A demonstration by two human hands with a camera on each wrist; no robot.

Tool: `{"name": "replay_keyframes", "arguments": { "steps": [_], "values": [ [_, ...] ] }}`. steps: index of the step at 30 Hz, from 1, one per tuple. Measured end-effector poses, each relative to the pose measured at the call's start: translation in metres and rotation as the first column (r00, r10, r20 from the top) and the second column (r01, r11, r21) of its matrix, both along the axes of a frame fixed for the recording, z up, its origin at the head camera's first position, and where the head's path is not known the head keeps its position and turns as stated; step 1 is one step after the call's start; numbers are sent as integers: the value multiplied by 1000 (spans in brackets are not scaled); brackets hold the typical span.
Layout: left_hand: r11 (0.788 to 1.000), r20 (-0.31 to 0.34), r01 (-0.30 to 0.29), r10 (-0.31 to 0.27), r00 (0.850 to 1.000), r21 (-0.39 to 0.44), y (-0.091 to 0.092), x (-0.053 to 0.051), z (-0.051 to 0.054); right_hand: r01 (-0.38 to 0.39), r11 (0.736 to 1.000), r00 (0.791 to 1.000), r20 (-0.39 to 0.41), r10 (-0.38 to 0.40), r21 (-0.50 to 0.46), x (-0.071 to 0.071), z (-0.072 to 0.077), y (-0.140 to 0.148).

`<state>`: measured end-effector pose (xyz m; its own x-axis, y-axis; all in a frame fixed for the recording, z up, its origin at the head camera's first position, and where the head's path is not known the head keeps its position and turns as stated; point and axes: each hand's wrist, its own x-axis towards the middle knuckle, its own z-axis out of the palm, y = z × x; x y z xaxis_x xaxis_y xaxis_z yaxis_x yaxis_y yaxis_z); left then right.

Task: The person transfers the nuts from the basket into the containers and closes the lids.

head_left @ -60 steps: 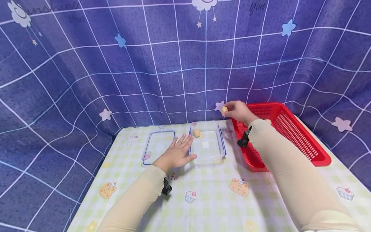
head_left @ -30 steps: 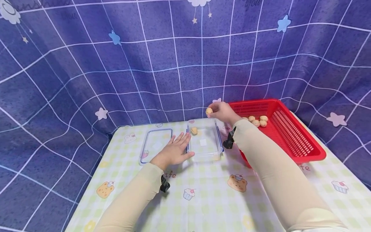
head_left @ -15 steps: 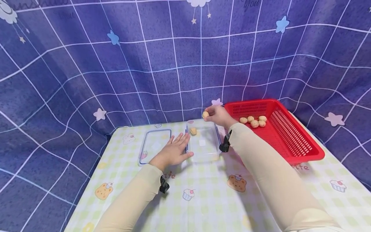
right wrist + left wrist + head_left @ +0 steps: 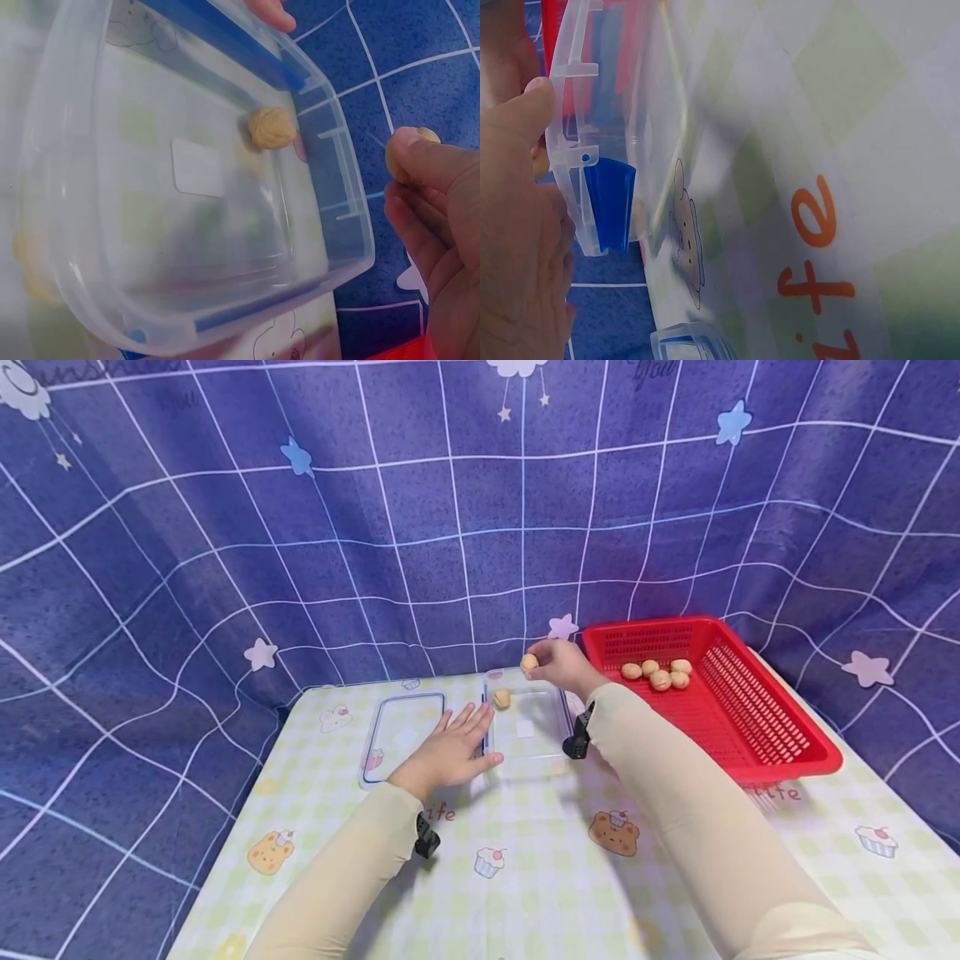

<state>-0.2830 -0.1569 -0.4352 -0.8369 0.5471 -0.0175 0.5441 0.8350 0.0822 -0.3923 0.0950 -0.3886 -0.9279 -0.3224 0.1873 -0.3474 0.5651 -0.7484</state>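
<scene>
My right hand [image 4: 564, 664] pinches a walnut [image 4: 529, 662] between thumb and fingertips, above the far rim of a clear plastic container [image 4: 536, 752]. The right wrist view shows this walnut [image 4: 409, 155] just outside the container wall. Inside, a single walnut [image 4: 502, 698] lies in the far left corner; its wrinkled shell shows in the right wrist view. My left hand [image 4: 447, 756], fingers spread, rests at the container's left side. Blue locking flaps [image 4: 612, 202] hang along its sides.
A red plastic basket [image 4: 765, 710] stands on the right with several walnuts [image 4: 660, 680] at its back left. The blue-edged clear lid [image 4: 401, 735] lies flat left of the container. Behind the table hangs a blue gridded curtain [image 4: 420, 527].
My right hand has carried the walnut leftward from beside the basket to over the container's far rim, lowering slightly. Walnuts in the basket are now uncovered. The left hand stays in place.
</scene>
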Motion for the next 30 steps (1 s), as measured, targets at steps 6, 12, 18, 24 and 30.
{"name": "replay_keyframes", "arguments": {
  "steps": [6, 12, 18, 24, 30],
  "values": [
    [1000, 4, -5, 5, 1000, -12, -1, -1, 2, 19, 1000, 1000, 6, -19, -20, -1, -6, -5],
    [1000, 12, -5, 5, 1000, 6, 0, 0, 4, 28, 999, 999, 24, -27, -34, 5, -8, -10],
    [1000, 10, -2, 2, 1000, 1, 0, 0, 4, 19, 999, 998, 66, -16, -49, 7, -11, -13],
    [1000, 3, 1, -1, 1000, 8, 0, -2, 4, 19, 999, 998, 69, -16, -48, 7, -16, -16],
    [1000, 12, 6, -6, 1000, 17, -1, -1, 3, 3, 1000, 997, 73, -2, -10, 11, -20, -21]
  ]
}}
